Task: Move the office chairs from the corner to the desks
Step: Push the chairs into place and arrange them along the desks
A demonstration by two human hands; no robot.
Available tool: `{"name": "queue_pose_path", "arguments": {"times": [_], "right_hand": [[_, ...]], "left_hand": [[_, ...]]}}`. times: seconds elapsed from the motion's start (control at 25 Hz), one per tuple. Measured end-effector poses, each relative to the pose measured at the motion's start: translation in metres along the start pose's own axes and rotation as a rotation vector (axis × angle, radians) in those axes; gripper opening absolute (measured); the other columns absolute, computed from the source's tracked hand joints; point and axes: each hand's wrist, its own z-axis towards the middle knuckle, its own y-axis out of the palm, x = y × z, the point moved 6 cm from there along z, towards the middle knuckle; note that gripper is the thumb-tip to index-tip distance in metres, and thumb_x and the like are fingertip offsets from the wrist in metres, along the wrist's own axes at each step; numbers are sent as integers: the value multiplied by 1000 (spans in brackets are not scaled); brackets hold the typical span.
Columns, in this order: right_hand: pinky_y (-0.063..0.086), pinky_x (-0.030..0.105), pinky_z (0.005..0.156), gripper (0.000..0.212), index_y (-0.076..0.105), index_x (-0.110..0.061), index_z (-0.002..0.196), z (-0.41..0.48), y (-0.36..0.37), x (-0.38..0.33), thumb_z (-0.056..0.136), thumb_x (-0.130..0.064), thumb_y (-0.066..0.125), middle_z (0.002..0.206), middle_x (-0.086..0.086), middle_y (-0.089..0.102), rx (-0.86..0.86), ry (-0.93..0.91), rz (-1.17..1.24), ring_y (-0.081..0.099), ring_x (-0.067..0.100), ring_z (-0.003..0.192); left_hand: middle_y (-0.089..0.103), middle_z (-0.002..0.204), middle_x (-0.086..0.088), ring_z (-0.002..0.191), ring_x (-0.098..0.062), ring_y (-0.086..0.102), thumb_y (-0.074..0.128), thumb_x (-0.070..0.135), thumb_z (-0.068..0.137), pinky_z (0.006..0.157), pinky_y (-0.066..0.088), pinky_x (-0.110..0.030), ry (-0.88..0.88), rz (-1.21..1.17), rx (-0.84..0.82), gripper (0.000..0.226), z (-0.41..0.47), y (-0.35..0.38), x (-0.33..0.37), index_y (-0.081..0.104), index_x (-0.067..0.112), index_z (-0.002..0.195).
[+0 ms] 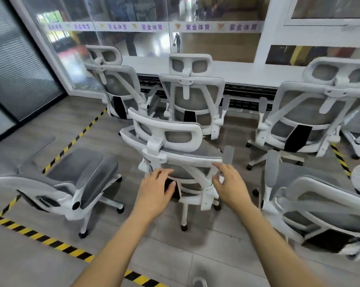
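A white-framed office chair with grey mesh [175, 139] stands right in front of me, its back toward me. My left hand [157, 188] rests on the lower left of its backrest, fingers loosely bent against the frame. My right hand [230, 183] touches the backrest's right edge with relaxed, spread fingers. Neither hand plainly wraps the frame. Three more matching chairs stand behind it along a long white desk [247, 72]: one at far left [117, 85], one in the middle [192, 94], one at right [311, 112].
Another chair [81, 179] sits at my left and one [311, 201] at my right, close on both sides. Yellow-black floor tape [57, 245] marks a rectangle on the grey floor. Glass partitions [19, 65] close off the left and back.
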Motion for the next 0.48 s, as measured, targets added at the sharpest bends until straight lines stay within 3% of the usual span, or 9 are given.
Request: {"name": "queue_pose_path", "arguments": {"times": [0.12,0.24,0.32,0.48], "right_hand": [[45,39,96,56,37,-32,152,43,28,5,98,-27,52,130,1,50,-46,67,-73,52,26,110],[45,41,97,58,33,-28,154,64,51,13,98,-27,50,138,5,43,-97,83,-177,50,28,114],[43,42,103,55,34,-25,153,71,60,21,100,-26,48,146,6,38,-108,110,-167,47,29,121],[32,36,114,45,40,-24,150,82,60,26,105,-30,43,151,6,38,-67,111,-152,38,26,135]], "left_hand": [[41,150,1,129,-27,44,48,40,98,107,38,-43,9,79,-18,47,50,-3,-25,42,31,144],[37,156,0,140,-27,34,35,46,98,115,32,-44,109,200,-57,52,87,9,-32,37,32,149],[49,148,1,142,-31,34,34,46,96,113,32,-46,184,282,-65,53,107,21,-32,43,30,145],[64,127,5,136,-36,39,53,42,92,104,29,-51,248,415,9,43,115,27,-27,59,26,131]]}}
